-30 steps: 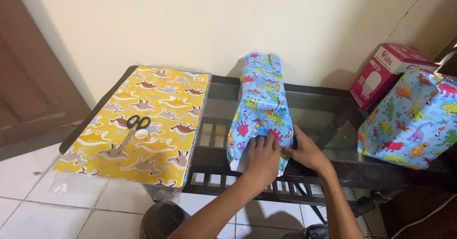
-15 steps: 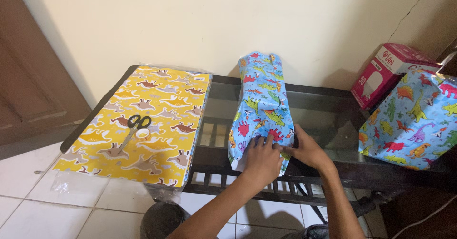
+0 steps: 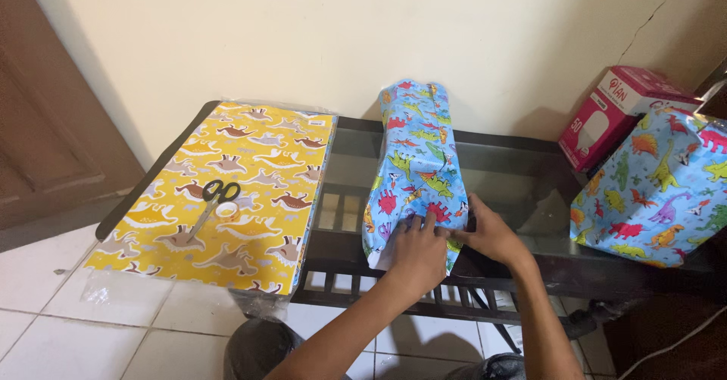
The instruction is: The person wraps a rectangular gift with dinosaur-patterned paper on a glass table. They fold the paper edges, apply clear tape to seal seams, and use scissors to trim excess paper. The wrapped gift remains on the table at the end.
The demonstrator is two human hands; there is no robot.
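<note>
A long parcel (image 3: 415, 153) in blue paper with coloured dinosaurs lies lengthwise on the dark glass table (image 3: 522, 175), reaching from the wall towards me. My left hand (image 3: 415, 253) presses flat on its near end, fingers on the folded paper. My right hand (image 3: 491, 235) pinches the paper at the near right corner of the same end. A bit of white shows under the paper at the lower left edge.
A yellow sheet of dinosaur paper (image 3: 227, 191) covers the table's left part and overhangs it. Black-handled scissors (image 3: 212, 198) and a small tape roll (image 3: 226, 210) lie on it. At right sit a second blue wrapped parcel (image 3: 659, 191) and a pink box (image 3: 617, 115).
Both hands stay on the near end of the parcel; the fingers have shifted slightly on the fold. Nothing else has moved.
</note>
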